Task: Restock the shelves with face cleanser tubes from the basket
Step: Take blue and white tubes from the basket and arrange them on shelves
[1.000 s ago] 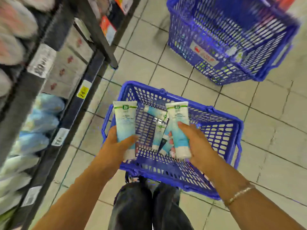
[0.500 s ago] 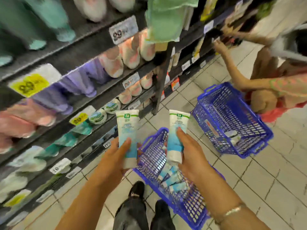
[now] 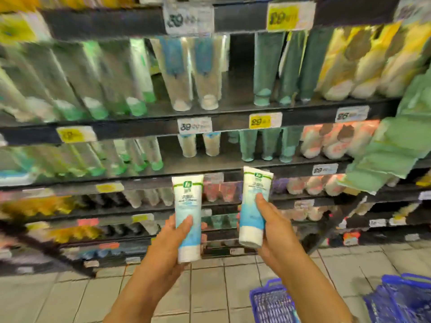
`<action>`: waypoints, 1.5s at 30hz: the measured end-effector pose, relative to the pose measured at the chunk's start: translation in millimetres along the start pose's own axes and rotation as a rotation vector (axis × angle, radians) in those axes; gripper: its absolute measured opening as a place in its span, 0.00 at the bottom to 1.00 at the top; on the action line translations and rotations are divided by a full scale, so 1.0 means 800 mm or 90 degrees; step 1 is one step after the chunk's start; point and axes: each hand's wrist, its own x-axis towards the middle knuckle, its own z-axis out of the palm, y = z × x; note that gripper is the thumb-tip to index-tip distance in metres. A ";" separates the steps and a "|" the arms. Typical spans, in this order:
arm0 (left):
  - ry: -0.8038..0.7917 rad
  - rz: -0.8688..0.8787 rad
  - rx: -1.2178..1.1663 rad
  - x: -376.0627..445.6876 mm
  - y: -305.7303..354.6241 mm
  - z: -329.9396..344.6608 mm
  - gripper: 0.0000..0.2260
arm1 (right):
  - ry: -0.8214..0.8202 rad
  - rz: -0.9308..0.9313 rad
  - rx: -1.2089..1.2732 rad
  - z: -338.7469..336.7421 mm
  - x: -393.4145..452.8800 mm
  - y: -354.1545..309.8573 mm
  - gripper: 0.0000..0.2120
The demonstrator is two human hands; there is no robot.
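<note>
Cleanser tubes: white-to-blue, green band, caps down; left hand (image 3: pixel 166 241) grips left tube (image 3: pixel 188 215), right hand (image 3: pixel 271 231) right tube (image 3: pixel 254 206).

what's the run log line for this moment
left hand holds tube | right hand holds second tube | both upright before shelves

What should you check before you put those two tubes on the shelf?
1. Left hand grips its face cleanser tube firmly: ok.
2. Right hand grips the other tube firmly: ok.
3. Both tubes held cap end down, like the tubes standing on the shelves: ok.
4. Matching row of white and blue tubes found on the shelves: cannot tell, the picture is blurred.
5. Free gap ready for them: cannot tell.
6. Blue basket on the floor clear of the feet: cannot tell, feet not in view.
</note>
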 end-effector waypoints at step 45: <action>0.173 0.526 -0.066 -0.057 0.561 -0.519 0.16 | -0.587 0.048 -0.108 0.847 0.057 0.127 0.13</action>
